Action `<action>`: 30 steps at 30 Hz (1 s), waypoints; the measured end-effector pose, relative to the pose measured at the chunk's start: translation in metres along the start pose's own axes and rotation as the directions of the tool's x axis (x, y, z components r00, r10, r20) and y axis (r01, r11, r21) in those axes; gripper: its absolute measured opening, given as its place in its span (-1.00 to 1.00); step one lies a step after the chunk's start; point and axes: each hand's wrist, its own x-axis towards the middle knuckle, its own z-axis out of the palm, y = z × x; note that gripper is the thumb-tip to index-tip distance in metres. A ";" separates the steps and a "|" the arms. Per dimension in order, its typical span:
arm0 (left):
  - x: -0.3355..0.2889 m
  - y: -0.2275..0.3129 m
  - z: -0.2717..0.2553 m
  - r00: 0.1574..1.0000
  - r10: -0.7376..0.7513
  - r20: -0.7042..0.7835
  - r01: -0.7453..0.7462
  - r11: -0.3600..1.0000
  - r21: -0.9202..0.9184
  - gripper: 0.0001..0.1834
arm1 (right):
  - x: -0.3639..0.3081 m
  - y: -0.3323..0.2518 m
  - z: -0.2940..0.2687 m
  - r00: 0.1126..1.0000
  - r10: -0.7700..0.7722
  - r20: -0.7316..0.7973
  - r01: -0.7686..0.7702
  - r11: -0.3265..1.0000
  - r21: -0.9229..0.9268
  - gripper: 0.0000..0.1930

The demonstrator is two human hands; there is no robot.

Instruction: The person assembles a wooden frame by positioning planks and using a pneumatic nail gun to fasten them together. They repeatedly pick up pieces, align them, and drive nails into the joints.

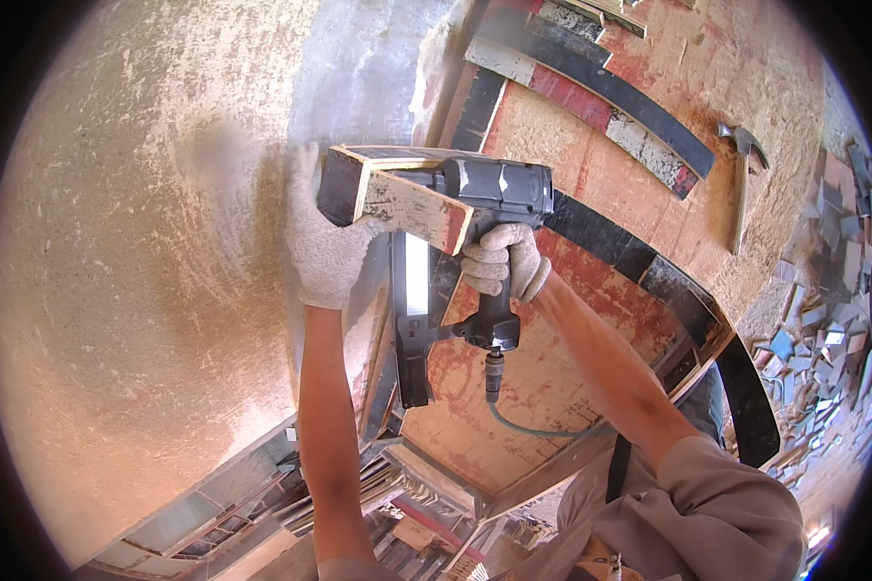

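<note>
We note left hand [329, 254] cupping end of angled wooden piece [412, 207], centre of frame; right hand [510, 259] gripping black nail gun [499, 190] just beside it. Boards meet at corner, judged partly assembled; fastening possibly left; joint's firmness we cannot tell.

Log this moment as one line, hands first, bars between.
left hand: gripping angled wooden piece | right hand: gripping nail gun | hose: attached underneath | hammer: lying at right

Nailer [504, 189] looks smooth; wooden piece [409, 206], scuffed; gloves [327, 259], knitted.
</note>
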 end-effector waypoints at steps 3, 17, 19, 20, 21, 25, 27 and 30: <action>0.002 0.012 -0.002 0.998 -0.044 0.033 0.043 0.998 0.052 0.24 | 0.001 -0.002 -0.003 1.000 -0.007 0.007 0.007 1.000 0.009 -0.79; -0.001 0.002 -0.004 0.996 -0.087 -0.014 0.088 0.993 0.073 0.29 | -0.005 -0.017 0.003 0.997 0.072 0.032 -0.074 0.995 0.063 -0.69; -0.001 0.004 -0.005 0.998 -0.063 -0.028 0.066 0.992 0.105 0.31 | -0.013 -0.017 0.013 0.999 0.026 0.019 -0.026 1.000 0.000 -0.63; -0.003 0.005 -0.005 0.998 -0.057 -0.039 0.061 0.991 0.117 0.32 | -0.021 -0.018 0.019 0.999 0.009 -0.051 -0.009 1.000 0.010 -0.61; -0.004 0.007 -0.007 0.997 -0.068 -0.033 0.071 0.990 0.118 0.31 | -0.028 -0.023 0.032 0.993 0.003 -0.120 -0.002 1.000 0.007 -0.59; -0.007 -0.005 -0.014 0.998 -0.043 -0.055 0.048 0.995 0.093 0.32 | -0.073 -0.023 0.096 0.939 -0.220 -0.266 0.108 0.919 -0.378 -0.46; -0.005 -0.013 -0.009 0.996 -0.032 -0.088 0.039 0.996 0.084 0.33 | -0.089 -0.014 0.148 0.855 -0.370 -0.364 0.117 0.821 -0.559 -0.45; -0.007 -0.008 -0.011 0.995 -0.066 -0.075 0.073 0.992 0.103 0.33 | -0.102 0.010 0.230 0.750 -0.570 -0.335 0.048 0.552 -0.832 -0.48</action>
